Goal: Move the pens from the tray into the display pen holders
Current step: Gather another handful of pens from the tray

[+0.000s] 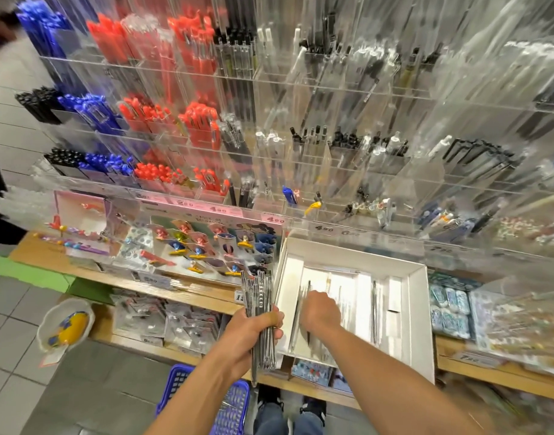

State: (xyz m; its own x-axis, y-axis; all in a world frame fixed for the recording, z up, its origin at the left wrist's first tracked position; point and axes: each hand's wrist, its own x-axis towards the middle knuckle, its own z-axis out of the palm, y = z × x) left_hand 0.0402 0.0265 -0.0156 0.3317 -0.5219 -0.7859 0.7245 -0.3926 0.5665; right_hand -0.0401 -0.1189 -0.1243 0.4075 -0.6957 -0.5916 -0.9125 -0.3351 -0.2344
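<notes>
Gripping a thick bundle of slim clear-and-silver pens [259, 312] upright, the left hand [253, 332] had its fingers and thumb curled tight round the bundle's middle, just left of the shallow white cardboard tray [421, 312] on the wooden shelf edge. Beside it, the right hand [319, 309] reached down into the tray's near-left part, knuckles up, fingers bent onto the loose pens there; whether it had already pinched one could not be told, since the fingertips were hidden under the hand. The remaining loose tray pens [374, 312] lay with their long axes running near to far, directly under and just right of that hand, so the right hand was plainly the nearer one for gathering them. Farther off, above the tray's far wall, rose the tiered clear acrylic pen holders [300, 183], several compartments in the lowest row looking sparsely filled, though blur hid detail.
</notes>
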